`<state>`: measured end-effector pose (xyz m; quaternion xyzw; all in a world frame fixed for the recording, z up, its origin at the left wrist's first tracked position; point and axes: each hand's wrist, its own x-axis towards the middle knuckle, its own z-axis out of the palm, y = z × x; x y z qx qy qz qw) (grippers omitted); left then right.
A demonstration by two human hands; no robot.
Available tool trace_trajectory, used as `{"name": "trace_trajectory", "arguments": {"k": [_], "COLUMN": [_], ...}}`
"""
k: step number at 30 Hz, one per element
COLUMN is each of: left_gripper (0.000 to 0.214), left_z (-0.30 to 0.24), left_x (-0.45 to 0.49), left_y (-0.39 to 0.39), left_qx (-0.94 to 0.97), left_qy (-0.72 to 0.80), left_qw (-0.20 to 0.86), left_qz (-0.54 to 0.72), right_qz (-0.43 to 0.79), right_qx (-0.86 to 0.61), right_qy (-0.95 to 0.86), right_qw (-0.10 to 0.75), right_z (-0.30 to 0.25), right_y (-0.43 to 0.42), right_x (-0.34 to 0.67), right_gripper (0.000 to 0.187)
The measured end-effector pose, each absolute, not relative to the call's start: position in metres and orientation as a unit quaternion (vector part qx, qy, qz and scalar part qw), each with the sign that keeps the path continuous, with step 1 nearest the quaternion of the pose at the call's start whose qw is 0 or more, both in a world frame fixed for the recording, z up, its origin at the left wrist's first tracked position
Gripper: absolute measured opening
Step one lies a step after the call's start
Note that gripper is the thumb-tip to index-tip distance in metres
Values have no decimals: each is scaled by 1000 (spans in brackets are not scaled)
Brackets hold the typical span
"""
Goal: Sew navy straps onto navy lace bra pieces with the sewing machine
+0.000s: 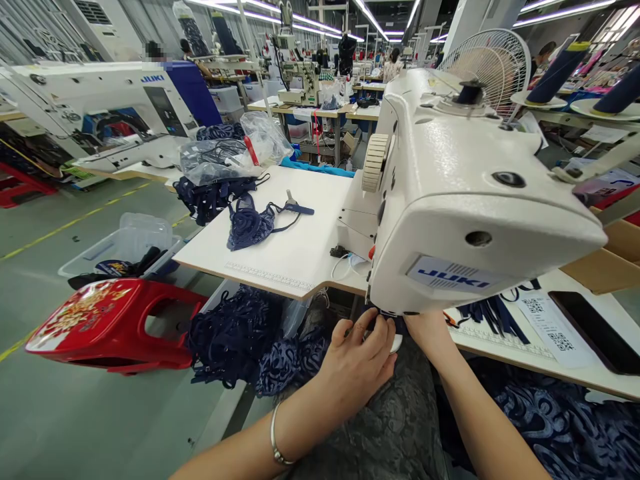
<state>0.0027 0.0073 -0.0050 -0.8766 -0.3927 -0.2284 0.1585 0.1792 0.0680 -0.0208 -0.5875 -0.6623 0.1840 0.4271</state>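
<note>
My left hand (361, 352) is below the front of a white JUKI sewing machine (500, 200), its fingers bent and pressed together on dark navy fabric (400, 325). Only a little of that fabric shows. Beside it my right hand (424, 328) reaches under the machine head, which hides its fingers. On the white table (310, 227) to the left lies a navy lace bra (250, 223) with a strap. A white rounded part (397, 343) shows by my left fingertips.
Navy garments (235, 333) hang in a heap below the table's left edge, near a red stool (110, 320). At the right are navy strips (495, 317), a paper with printed codes (550, 327) and a black phone (597, 330). Plastic bags (215, 160) lie at the back left.
</note>
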Motion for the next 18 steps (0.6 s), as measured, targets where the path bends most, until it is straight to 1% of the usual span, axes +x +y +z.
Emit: {"name": "trace_trajectory", "arguments": {"k": [9,18], "left_gripper": [34,37], "left_z": [-7,-9], "left_x": [2,1], "left_y": [6,1], "left_qx": [-865,-870], "left_qy": [-402,-401], "left_qw": [173,189], "left_qz": [-246,-216], "right_qz": [188,162], "right_qx": [-572,-575], "right_qy": [-676,-686], "right_qw": [425,416], "right_z": [-23,-30], "right_y": [72,67], "right_x": [177,181], "right_gripper": [24,25]}}
